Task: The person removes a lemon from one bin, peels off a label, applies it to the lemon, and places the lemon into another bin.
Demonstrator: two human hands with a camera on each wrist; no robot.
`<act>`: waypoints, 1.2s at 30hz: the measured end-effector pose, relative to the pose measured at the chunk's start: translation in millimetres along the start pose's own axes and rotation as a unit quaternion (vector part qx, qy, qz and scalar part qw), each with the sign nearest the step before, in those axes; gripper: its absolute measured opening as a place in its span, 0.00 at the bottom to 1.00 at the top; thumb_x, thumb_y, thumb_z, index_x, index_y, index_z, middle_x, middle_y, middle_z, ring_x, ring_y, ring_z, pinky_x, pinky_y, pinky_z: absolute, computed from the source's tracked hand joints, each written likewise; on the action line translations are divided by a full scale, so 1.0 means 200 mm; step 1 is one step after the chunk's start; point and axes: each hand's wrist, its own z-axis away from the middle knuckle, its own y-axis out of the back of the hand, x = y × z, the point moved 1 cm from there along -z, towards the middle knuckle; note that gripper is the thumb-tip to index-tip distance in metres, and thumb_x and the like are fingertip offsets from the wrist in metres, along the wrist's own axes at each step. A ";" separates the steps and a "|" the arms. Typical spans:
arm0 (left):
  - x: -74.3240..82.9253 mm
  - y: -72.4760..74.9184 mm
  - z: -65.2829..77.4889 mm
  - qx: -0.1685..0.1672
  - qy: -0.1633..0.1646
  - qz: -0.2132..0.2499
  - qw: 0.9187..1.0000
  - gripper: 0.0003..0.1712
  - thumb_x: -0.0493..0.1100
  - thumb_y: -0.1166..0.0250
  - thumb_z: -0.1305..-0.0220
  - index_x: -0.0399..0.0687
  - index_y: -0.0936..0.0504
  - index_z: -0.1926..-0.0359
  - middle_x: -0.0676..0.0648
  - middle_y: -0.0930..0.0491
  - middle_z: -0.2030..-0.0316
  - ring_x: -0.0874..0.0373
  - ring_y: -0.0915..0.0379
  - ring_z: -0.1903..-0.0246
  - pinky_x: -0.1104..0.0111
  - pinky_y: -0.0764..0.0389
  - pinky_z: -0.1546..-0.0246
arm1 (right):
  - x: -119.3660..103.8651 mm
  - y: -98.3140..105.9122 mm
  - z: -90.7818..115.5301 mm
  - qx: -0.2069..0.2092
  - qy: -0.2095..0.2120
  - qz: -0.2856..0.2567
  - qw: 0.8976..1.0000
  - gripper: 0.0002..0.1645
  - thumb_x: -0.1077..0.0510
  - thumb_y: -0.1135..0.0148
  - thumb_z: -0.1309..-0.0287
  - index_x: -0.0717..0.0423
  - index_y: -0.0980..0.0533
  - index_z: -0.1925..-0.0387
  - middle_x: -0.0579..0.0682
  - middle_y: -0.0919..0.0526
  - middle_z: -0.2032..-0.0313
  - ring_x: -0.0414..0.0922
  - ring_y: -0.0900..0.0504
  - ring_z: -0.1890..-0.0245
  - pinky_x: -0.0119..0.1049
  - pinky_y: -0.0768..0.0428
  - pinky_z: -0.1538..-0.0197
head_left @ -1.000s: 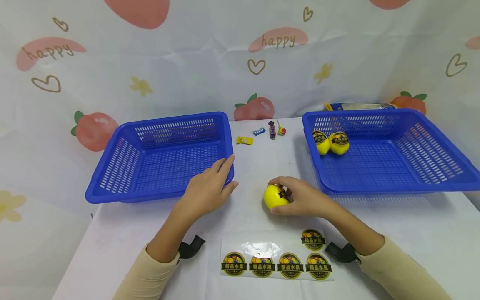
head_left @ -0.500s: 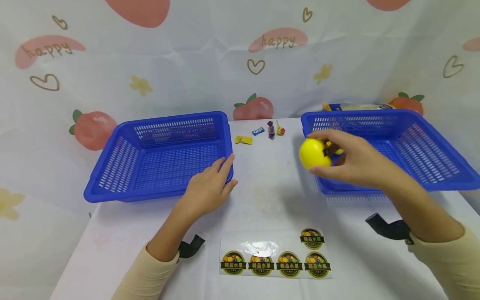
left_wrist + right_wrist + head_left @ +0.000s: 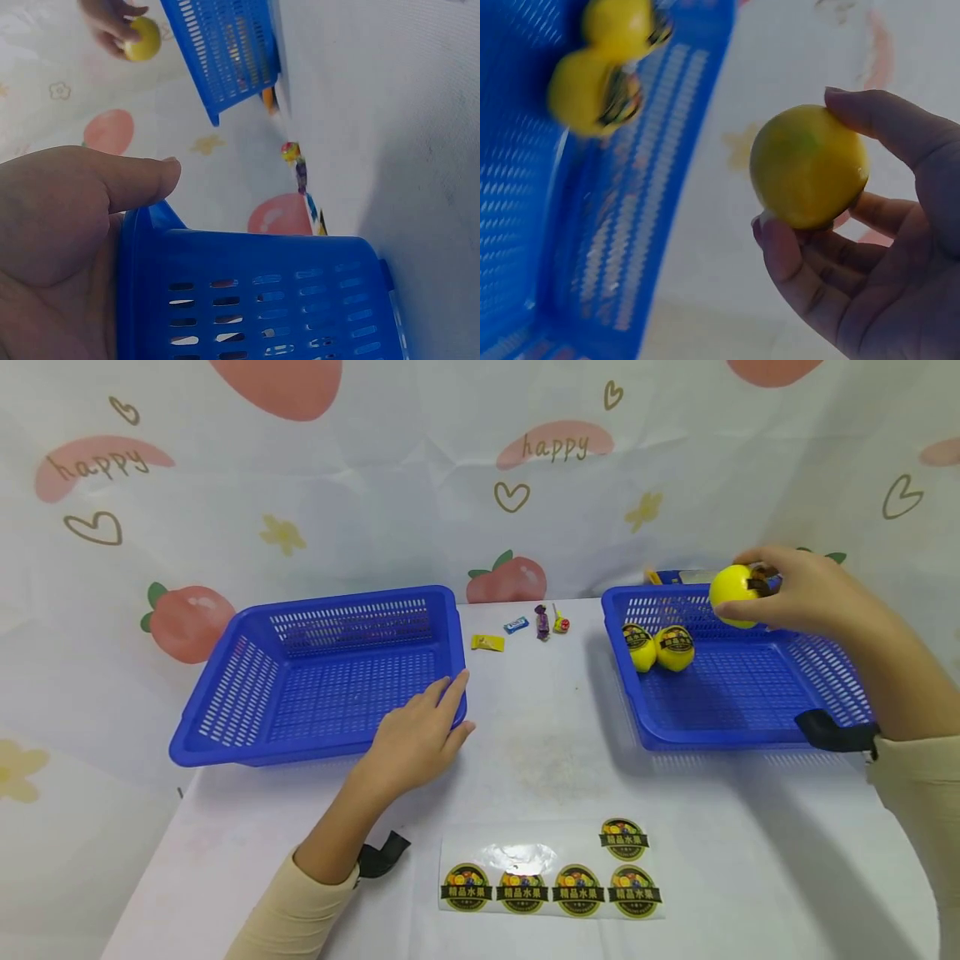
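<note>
My right hand (image 3: 802,585) grips a yellow lemon (image 3: 733,597) between thumb and fingers. It holds the lemon in the air over the far side of the right blue basket (image 3: 750,693). A dark sticker shows partly on the lemon's palm side. Two lemons (image 3: 675,649) with black-and-gold stickers lie side by side in that basket's left part. My left hand (image 3: 416,735) rests on the right rim of the left blue basket (image 3: 337,693), fingers fairly straight. In the left wrist view, the thumb (image 3: 142,181) stretches along the basket's corner.
A sheet of round fruit stickers (image 3: 551,868) lies at the front of the white table. Between the baskets, toward the back, are a yellow wrapped candy (image 3: 487,642), a blue one (image 3: 516,625), a purple one (image 3: 542,622) and a lollipop (image 3: 561,623). A packet (image 3: 675,577) is behind the right basket.
My right hand has lifted the lemon off the table and carried it right and away, over the right basket. My left hand has stayed on the left basket's rim.
</note>
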 end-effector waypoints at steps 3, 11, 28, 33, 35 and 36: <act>0.00 0.00 0.00 0.002 -0.001 0.000 1.000 0.39 0.56 0.47 0.23 0.49 0.50 0.20 0.33 0.40 0.28 0.35 0.37 0.33 0.39 0.28 0.43 | 0.08 0.00 -0.05 -0.030 -0.015 0.013 0.999 0.48 0.43 0.30 0.41 0.69 0.39 0.33 0.75 0.31 0.46 0.60 0.20 0.64 0.50 0.18 0.66; 0.00 -0.01 0.00 0.004 -0.003 -0.003 1.000 0.39 0.56 0.48 0.23 0.49 0.50 0.20 0.34 0.40 0.28 0.36 0.37 0.33 0.39 0.28 0.43 | 0.25 -0.06 -0.16 -0.109 -0.029 0.000 0.994 0.48 0.48 0.28 0.41 0.77 0.40 0.37 0.78 0.30 0.49 0.61 0.20 0.63 0.49 0.15 0.66; 0.00 -0.01 0.00 0.004 -0.005 0.001 1.000 0.39 0.56 0.48 0.23 0.49 0.50 0.20 0.34 0.39 0.28 0.36 0.36 0.34 0.40 0.27 0.44 | 0.26 -0.27 -0.30 -0.213 -0.093 0.009 0.972 0.44 0.57 0.26 0.44 0.76 0.40 0.36 0.79 0.36 0.45 0.70 0.26 0.54 0.54 0.16 0.60; 0.00 -0.01 0.00 0.007 -0.004 0.000 1.000 0.39 0.56 0.48 0.23 0.50 0.50 0.20 0.34 0.39 0.28 0.36 0.36 0.34 0.40 0.27 0.44 | 0.26 -0.31 -0.32 -0.208 -0.100 0.004 0.973 0.43 0.60 0.27 0.44 0.77 0.41 0.36 0.80 0.38 0.44 0.71 0.27 0.53 0.55 0.16 0.59; 0.00 0.00 0.00 0.006 -0.003 0.000 1.000 0.39 0.56 0.48 0.23 0.49 0.50 0.20 0.34 0.39 0.28 0.37 0.36 0.34 0.40 0.27 0.44 | 0.26 -0.32 -0.32 -0.209 -0.100 0.002 0.973 0.43 0.61 0.28 0.44 0.78 0.41 0.37 0.80 0.38 0.44 0.71 0.27 0.52 0.54 0.16 0.59; 0.00 0.00 0.00 0.006 -0.003 -0.001 1.000 0.39 0.56 0.48 0.23 0.49 0.50 0.20 0.34 0.39 0.28 0.37 0.36 0.34 0.41 0.27 0.44 | 0.26 -0.32 -0.33 -0.210 -0.101 0.000 0.972 0.43 0.62 0.28 0.44 0.78 0.41 0.37 0.80 0.38 0.44 0.71 0.28 0.52 0.54 0.16 0.59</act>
